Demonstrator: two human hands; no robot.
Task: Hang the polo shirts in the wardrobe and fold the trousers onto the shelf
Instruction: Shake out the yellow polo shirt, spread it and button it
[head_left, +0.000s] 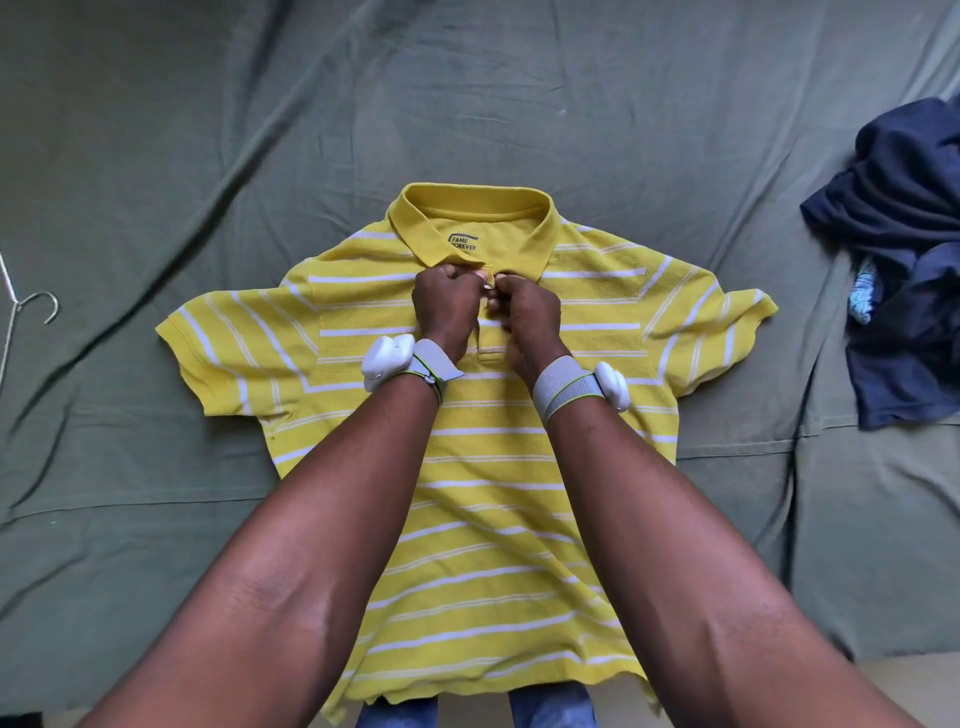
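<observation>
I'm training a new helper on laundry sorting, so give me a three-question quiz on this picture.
1. True or false: the yellow striped polo shirt lies face up on the green sheet.
2. Where do the left hand and right hand grip? A) a sleeve B) the button placket C) the hem
3. Fill in: the wire hanger lies at the picture's ____ edge; the dark blue clothes pile lies opposite.

Key: 1 true; 2 B; 3 left.
</observation>
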